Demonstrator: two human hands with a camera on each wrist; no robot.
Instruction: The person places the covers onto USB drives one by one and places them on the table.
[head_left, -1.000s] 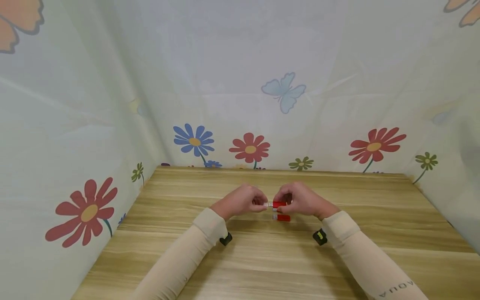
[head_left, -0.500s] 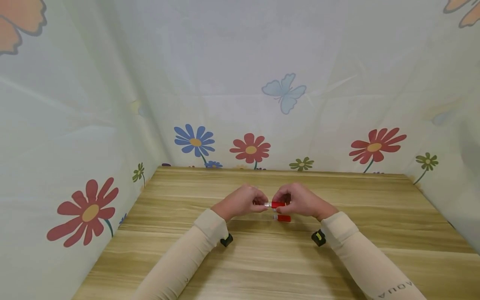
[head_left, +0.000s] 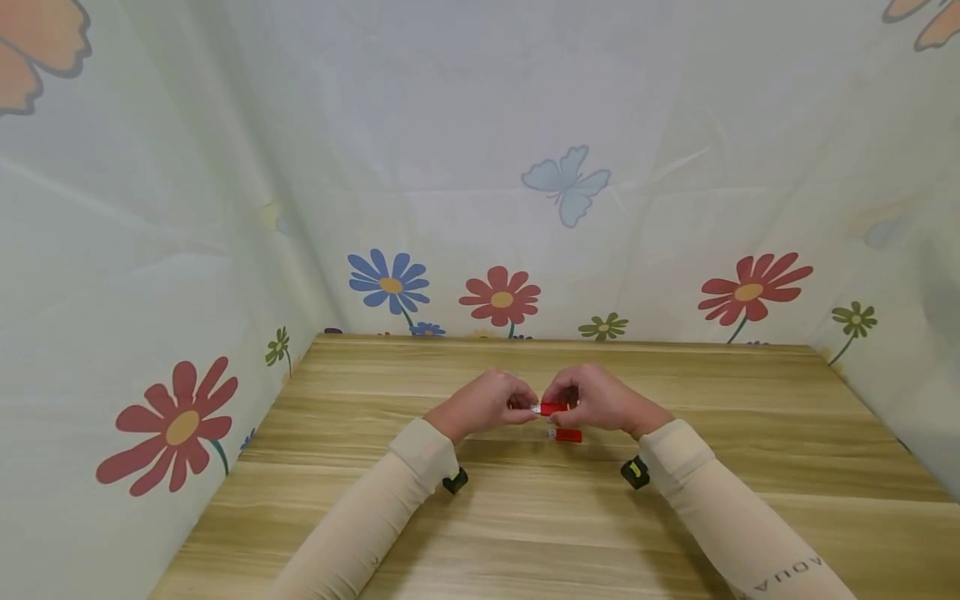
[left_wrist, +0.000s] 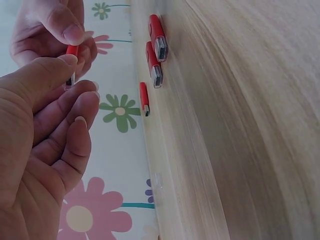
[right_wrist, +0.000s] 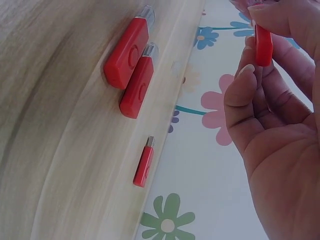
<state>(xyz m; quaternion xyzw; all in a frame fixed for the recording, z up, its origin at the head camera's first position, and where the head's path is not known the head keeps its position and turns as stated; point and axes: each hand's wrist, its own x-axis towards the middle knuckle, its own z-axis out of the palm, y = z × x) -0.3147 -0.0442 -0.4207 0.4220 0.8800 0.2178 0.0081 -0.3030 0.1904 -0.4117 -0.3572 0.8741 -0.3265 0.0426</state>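
Note:
In the head view my left hand (head_left: pixel 487 404) and right hand (head_left: pixel 600 402) meet above the table around a red USB flash drive (head_left: pixel 553 409). The right thumb and fingers pinch its red body (right_wrist: pixel 263 46). At the plug end, my left thumb and fingers pinch what looks like a clear cap (left_wrist: pixel 69 84), partly hidden by the thumb. On the table lie two red flash drives with clear caps, one drive (right_wrist: pixel 127 52) beside another drive (right_wrist: pixel 137 87). A third, smaller-looking drive (right_wrist: pixel 144 165) shows a bare metal plug.
A small clear piece (left_wrist: pixel 158 180) lies on the wood-grain table (head_left: pixel 480 533), seen in the left wrist view. A flower-printed sheet (head_left: pixel 420 167) surrounds the table at the back and sides.
My right hand has shifted slightly left with the drive, bringing its red body closer to the left fingertips. The left hand has barely moved, and the drives on the table stay put.

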